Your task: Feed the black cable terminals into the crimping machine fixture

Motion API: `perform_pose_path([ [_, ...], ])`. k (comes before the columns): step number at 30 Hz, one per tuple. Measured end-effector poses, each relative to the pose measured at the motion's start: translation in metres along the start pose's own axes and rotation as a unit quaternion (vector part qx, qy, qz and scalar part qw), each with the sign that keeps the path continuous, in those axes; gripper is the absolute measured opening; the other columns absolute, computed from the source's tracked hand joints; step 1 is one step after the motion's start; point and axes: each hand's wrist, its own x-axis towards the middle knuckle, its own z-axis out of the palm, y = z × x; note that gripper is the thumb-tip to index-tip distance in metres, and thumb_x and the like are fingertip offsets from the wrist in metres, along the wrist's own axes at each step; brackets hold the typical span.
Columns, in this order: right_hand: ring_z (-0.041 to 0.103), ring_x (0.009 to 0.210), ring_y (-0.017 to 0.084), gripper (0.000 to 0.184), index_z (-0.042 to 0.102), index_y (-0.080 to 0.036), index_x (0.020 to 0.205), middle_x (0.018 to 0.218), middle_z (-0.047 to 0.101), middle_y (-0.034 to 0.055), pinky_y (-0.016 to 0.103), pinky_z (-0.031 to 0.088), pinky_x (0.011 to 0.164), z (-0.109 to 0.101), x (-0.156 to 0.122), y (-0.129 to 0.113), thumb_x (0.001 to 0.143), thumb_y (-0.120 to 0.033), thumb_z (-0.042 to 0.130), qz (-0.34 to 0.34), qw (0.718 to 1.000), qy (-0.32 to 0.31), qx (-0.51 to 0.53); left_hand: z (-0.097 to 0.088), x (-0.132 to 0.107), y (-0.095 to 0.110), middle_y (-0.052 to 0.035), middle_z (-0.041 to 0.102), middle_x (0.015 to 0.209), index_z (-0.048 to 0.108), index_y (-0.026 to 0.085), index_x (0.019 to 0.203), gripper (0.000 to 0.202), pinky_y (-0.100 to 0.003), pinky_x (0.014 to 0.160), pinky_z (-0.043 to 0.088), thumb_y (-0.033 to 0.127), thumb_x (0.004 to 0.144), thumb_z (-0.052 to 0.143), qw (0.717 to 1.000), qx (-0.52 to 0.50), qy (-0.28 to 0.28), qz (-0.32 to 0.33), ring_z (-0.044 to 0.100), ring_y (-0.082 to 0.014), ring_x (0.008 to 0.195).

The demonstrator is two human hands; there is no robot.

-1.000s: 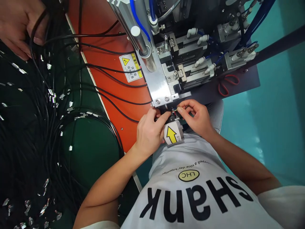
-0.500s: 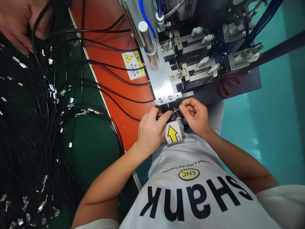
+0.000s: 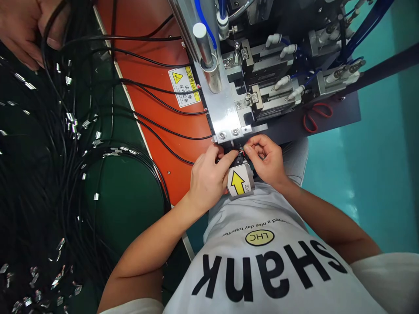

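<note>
Thin coloured wires [image 3: 242,151] stick up at the near end of the machine, just in front of its metal plate [image 3: 225,117]. My right hand [image 3: 266,160] pinches at these wires between thumb and forefinger, the other fingers curled. From the other side my left hand [image 3: 209,172] is closed, its thumb tip beside the wires. What lies under its curled fingers is hidden. Right below the thumb sits a metal block with a yellow arrow label [image 3: 240,181], close to my shirt.
Black cables [image 3: 163,90] run from a dark pile across the orange surface [image 3: 153,152] to the machine. Metal-tipped cable ends [image 3: 73,122] lie at left, where another person's hand [image 3: 29,30] rests. Pneumatic cylinders [image 3: 275,100] and red-handled scissors or pliers [image 3: 316,117] are at right.
My right hand has shifted slightly left, closer to my left thumb, with the wires at its fingertips. My left hand stays in place. The view has moved a little.
</note>
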Motion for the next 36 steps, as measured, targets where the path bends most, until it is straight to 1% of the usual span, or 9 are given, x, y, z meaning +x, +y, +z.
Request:
perform_pose_path([
  [8, 0.047, 0.058, 0.01, 0.011, 0.057, -0.022, 0.086, 0.08, 0.056, -0.0005, 0.027, 0.04, 0.056, 0.003, 0.0, 0.007, 0.091, -0.031, 0.061, 0.021, 1.0, 0.002, 0.001, 0.001, 0.0, -0.001, -0.0085, 0.053, 0.094, 0.066, 0.022, 0.119, 0.031, -0.027, 0.064, 0.043, 0.024, 0.099, 0.042, 1.0, -0.006, -0.004, -0.003, 0.055, -0.0169, 0.081],
  [15, 0.045, 0.05, 0.01, 0.019, 0.063, -0.022, 0.091, 0.068, 0.055, -0.0028, 0.024, 0.035, 0.046, -0.009, 0.001, 0.005, 0.09, -0.041, 0.063, 0.091, 0.994, -0.031, 0.053, -0.001, -0.001, 0.0, -0.0085, 0.056, 0.096, 0.063, 0.02, 0.118, 0.028, -0.028, 0.069, 0.048, 0.023, 0.099, 0.043, 0.999, -0.034, -0.003, -0.015, 0.058, -0.0181, 0.086],
  [19, 0.045, 0.054, 0.011, 0.02, 0.07, -0.022, 0.096, 0.069, 0.055, -0.0021, 0.026, 0.038, 0.052, -0.009, 0.003, -0.01, 0.091, -0.039, 0.062, 0.033, 0.999, -0.02, -0.035, -0.001, -0.001, 0.002, -0.0085, 0.059, 0.099, 0.06, 0.018, 0.115, 0.023, -0.03, 0.078, 0.051, 0.022, 0.098, 0.045, 0.998, -0.059, 0.01, -0.034, 0.06, -0.0186, 0.092],
  [22, 0.044, 0.055, 0.012, 0.01, 0.071, -0.022, 0.09, 0.064, 0.052, -0.0025, 0.028, 0.039, 0.056, -0.004, 0.005, -0.019, 0.087, -0.031, 0.067, -0.023, 0.993, 0.001, -0.118, -0.002, -0.001, 0.003, -0.0083, 0.059, 0.1, 0.06, 0.019, 0.113, 0.022, -0.03, 0.078, 0.051, 0.02, 0.098, 0.045, 0.998, -0.058, 0.013, -0.024, 0.06, -0.0186, 0.093],
  [25, 0.043, 0.054, 0.011, 0.004, 0.069, -0.022, 0.084, 0.066, 0.054, -0.0024, 0.029, 0.039, 0.057, -0.002, 0.004, -0.022, 0.085, -0.025, 0.067, -0.047, 0.99, 0.017, -0.132, -0.003, 0.0, 0.003, -0.0088, 0.059, 0.101, 0.061, 0.019, 0.112, 0.021, -0.029, 0.076, 0.05, 0.019, 0.098, 0.044, 0.999, -0.046, 0.009, -0.018, 0.059, -0.0195, 0.095],
  [28, 0.045, 0.054, 0.011, 0.003, 0.067, -0.022, 0.083, 0.068, 0.056, -0.0022, 0.029, 0.041, 0.06, -0.003, 0.003, -0.019, 0.085, -0.024, 0.066, -0.044, 0.992, 0.02, -0.118, -0.004, 0.001, 0.003, -0.009, 0.059, 0.099, 0.061, 0.018, 0.112, 0.022, -0.029, 0.074, 0.048, 0.019, 0.098, 0.044, 0.999, -0.034, 0.001, -0.017, 0.059, -0.0195, 0.093],
  [30, 0.047, 0.055, 0.011, 0.005, 0.066, -0.021, 0.082, 0.068, 0.057, -0.002, 0.029, 0.041, 0.06, -0.004, 0.002, -0.014, 0.085, -0.026, 0.066, -0.021, 0.996, 0.017, -0.088, -0.004, 0.001, 0.003, -0.0092, 0.06, 0.099, 0.061, 0.018, 0.113, 0.023, -0.03, 0.073, 0.046, 0.02, 0.098, 0.044, 0.999, -0.03, -0.005, -0.013, 0.059, -0.0193, 0.09],
  [33, 0.045, 0.053, 0.01, 0.013, 0.065, -0.021, 0.079, 0.064, 0.055, -0.0031, 0.026, 0.036, 0.052, -0.004, 0.005, -0.009, 0.084, -0.032, 0.069, 0.064, 0.998, -0.004, 0.001, -0.004, 0.0, 0.002, -0.0097, 0.063, 0.099, 0.062, 0.018, 0.114, 0.024, -0.033, 0.075, 0.044, 0.021, 0.098, 0.044, 1.0, -0.017, -0.014, -0.005, 0.057, -0.0203, 0.089],
  [36, 0.043, 0.053, 0.009, 0.019, 0.064, -0.019, 0.075, 0.064, 0.055, -0.0028, 0.023, 0.03, 0.046, -0.005, 0.012, -0.005, 0.079, -0.035, 0.073, 0.168, 0.978, -0.034, 0.121, -0.003, -0.001, 0.002, -0.0093, 0.064, 0.095, 0.064, 0.02, 0.112, 0.022, -0.036, 0.078, 0.042, 0.022, 0.097, 0.049, 1.0, 0.011, 0.001, 0.004, 0.055, -0.0224, 0.09],
])
